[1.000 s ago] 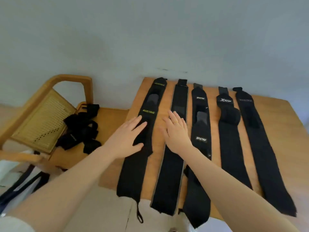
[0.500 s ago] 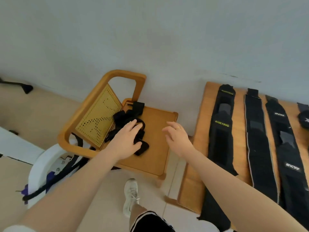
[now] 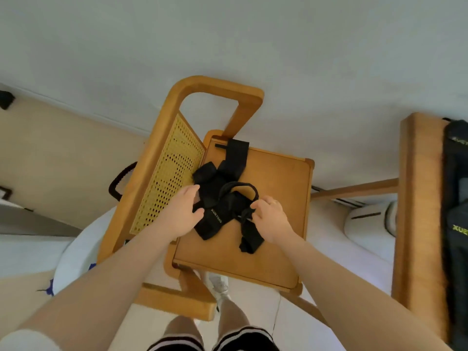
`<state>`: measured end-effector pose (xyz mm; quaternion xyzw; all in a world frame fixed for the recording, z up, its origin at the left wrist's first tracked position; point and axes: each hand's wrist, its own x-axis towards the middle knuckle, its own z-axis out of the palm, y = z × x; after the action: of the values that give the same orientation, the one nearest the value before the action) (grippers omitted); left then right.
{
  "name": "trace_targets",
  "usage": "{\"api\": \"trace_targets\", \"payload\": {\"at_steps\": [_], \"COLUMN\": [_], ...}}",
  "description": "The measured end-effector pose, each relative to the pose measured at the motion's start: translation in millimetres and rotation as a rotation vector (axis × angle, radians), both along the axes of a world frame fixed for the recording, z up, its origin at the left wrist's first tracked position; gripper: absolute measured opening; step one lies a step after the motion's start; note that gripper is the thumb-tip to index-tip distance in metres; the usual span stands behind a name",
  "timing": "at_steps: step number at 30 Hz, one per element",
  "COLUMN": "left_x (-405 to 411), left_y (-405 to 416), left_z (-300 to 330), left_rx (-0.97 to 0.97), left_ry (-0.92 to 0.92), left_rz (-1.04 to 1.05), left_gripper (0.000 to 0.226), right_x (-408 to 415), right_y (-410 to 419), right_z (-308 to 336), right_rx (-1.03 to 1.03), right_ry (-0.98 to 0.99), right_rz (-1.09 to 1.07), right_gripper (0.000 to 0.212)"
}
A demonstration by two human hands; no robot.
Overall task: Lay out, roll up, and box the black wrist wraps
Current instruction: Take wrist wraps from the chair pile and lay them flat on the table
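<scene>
Both hands [image 3: 225, 219] on tangled wraps [image 3: 222, 198]

Home room: rattan-backed wooden chair [image 3: 177, 173], wooden table [image 3: 417, 198].

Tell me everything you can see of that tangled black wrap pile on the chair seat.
The black wrap pile is a tangle of black woven fabric straps on the wooden chair seat, close to the cane backrest. One flat end runs up toward the seat's back edge, a thin loop arches above the middle, and a tail trails toward the front. One strap carries small lettering. The left hand grips its left side; the right hand pinches a knotted strand on its right.
</scene>
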<state>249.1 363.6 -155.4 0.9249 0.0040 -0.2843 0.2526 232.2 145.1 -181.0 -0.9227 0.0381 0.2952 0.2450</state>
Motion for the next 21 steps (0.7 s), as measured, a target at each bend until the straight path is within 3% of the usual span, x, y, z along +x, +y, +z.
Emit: {"api": "trace_targets", "payload": {"at_steps": [6, 11, 16, 21], "left_x": [53.5, 84.0, 92.7, 92.1], "left_y": [7.6, 10.5, 8.2, 7.5], "left_z": [-57.2, -102.3, -132.3, -123.3], "left_rx": [0.012, -0.035, -0.05, -0.129], "left_ry": [0.098, 0.117, 0.093, 0.112], "left_rz": [-0.06, -0.054, 0.003, 0.042], "left_gripper": [0.063, 0.069, 0.069, 0.058], "right_x": [43.9, 78.9, 97.7, 94.7], "right_y": [30.0, 60.5, 74.9, 70.0], "right_z": [-44.7, -105.6, -148.9, -131.5], "right_rx": [0.003, -0.301, -0.525, -0.417], "right_ry": [-0.043, -0.131, -0.179, -0.337], "right_rz": [-0.017, 0.263, 0.538, 0.233], "right_gripper": [0.05, 0.064, 0.047, 0.02]}}
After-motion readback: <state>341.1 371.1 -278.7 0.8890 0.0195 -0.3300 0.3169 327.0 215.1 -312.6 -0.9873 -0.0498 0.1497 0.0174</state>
